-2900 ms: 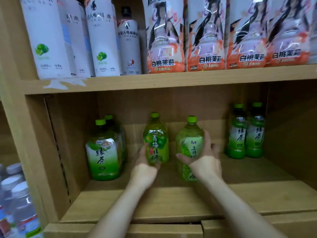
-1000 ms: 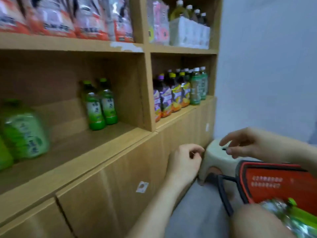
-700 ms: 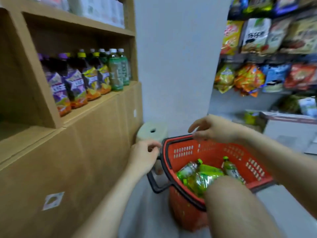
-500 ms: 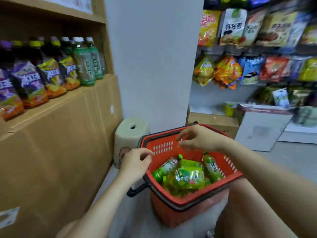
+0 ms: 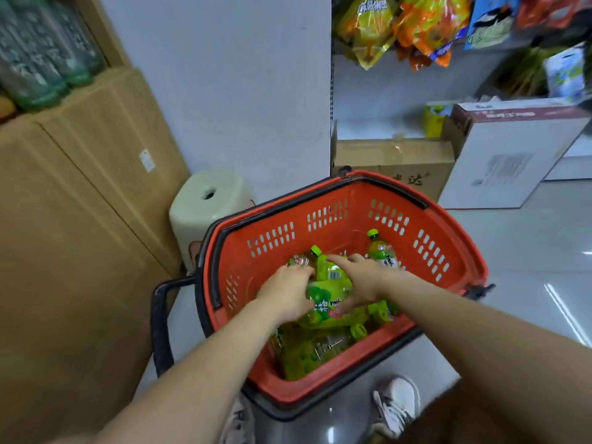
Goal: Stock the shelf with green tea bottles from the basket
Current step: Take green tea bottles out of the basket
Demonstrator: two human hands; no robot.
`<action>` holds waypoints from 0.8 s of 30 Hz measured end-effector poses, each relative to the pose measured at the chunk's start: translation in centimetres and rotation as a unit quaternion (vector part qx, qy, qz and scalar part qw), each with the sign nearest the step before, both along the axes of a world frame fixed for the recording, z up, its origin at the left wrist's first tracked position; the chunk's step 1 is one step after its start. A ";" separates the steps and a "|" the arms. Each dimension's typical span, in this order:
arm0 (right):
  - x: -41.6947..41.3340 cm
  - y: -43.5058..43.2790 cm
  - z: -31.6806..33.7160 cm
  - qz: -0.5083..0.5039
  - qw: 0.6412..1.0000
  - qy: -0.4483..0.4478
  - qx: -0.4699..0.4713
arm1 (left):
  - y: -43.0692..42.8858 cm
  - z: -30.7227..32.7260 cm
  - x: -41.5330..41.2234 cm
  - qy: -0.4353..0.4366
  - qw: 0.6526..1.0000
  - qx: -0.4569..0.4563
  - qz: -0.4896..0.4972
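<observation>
Both of my hands are down inside the red basket point(image 5: 336, 216), which stands on the floor point(image 5: 528, 257) in front of me. The green tea bottles point(image 5: 314, 350) lie in a heap on their sides in it, and one more bottle point(image 5: 379, 251) leans near the far right wall with its green cap up. The top bottle point(image 5: 330, 283) lies between my hands, cap pointing away from me. My left hand point(image 5: 288, 293) has its fingers curled over that bottle's left side near the neck, with the tips out of sight. My right hand point(image 5: 358, 280) lies spread across its right side, fingers fairly straight and thumb reaching along the label.

The basket's black handle point(image 5: 160, 315) sticks out to the left, beside the brown shelf cabinet point(image 5: 80, 235). A pale stool point(image 5: 208, 200) stands between the cabinet and the basket. Behind the basket are a cardboard box point(image 5: 394, 161) and a white box point(image 5: 512, 155), with snack bags point(image 5: 416, 27) hanging above. A white shoe point(image 5: 397, 405) shows below the basket.
</observation>
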State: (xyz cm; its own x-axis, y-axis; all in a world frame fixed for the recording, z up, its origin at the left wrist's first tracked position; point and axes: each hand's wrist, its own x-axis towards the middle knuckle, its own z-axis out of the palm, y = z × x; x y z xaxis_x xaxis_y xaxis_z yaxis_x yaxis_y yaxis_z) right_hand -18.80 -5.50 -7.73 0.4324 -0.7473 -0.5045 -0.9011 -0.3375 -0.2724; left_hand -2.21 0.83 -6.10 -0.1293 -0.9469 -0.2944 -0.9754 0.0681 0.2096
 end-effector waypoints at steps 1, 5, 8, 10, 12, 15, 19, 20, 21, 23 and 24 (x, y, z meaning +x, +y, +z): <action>0.5 -0.2 -1.1 0.013 1.000 0.019 -0.002 | -0.5 -1.1 0.2 -0.009 1.000 0.013 -0.008; 2.7 -0.7 -5.0 0.039 0.997 0.061 0.021 | -2.3 -5.9 1.2 -0.031 0.992 0.119 -0.011; 3.4 -1.9 -6.4 0.046 0.995 0.092 0.017 | -4.0 -8.8 0.9 -0.027 0.985 0.172 0.010; 3.6 -2.4 -6.9 0.043 0.994 0.100 0.013 | -4.8 -9.7 0.8 -0.027 0.984 0.177 0.008; 3.8 -3.0 -7.3 0.039 0.992 0.115 0.009 | -5.4 -9.9 1.1 -0.032 0.988 0.147 -0.012; 3.7 -3.3 -6.9 0.033 0.992 0.124 0.013 | -5.9 -9.4 1.6 -0.026 0.993 0.110 -0.017; 2.7 -4.1 -6.8 -0.009 0.999 0.032 0.015 | -6.6 -8.3 1.7 -0.011 0.999 0.013 -0.028; 2.5 -4.3 -6.7 -0.018 1.000 0.002 0.024 | -6.7 -8.0 1.7 -0.016 0.999 -0.014 -0.045; 2.1 -4.6 -6.5 -0.031 0.998 -0.025 0.038 | -6.9 -7.8 1.7 -0.023 0.997 -0.035 -0.067; 1.4 -5.2 -5.9 -0.074 0.990 -0.089 0.079 | -6.9 -7.4 1.2 -0.039 0.991 -0.064 -0.109; 1.1 -5.4 -5.6 -0.097 0.983 -0.116 0.101 | -6.9 -7.2 0.9 -0.039 0.988 -0.079 -0.126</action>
State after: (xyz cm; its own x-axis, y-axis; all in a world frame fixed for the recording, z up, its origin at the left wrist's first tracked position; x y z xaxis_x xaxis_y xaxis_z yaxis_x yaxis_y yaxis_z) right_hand -17.72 -10.88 -13.38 0.4125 -0.7218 -0.5557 -0.8486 -0.0827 -0.5225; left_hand -1.31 -6.04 -13.31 -0.3497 -0.9225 -0.1635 -0.9361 0.3370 0.1010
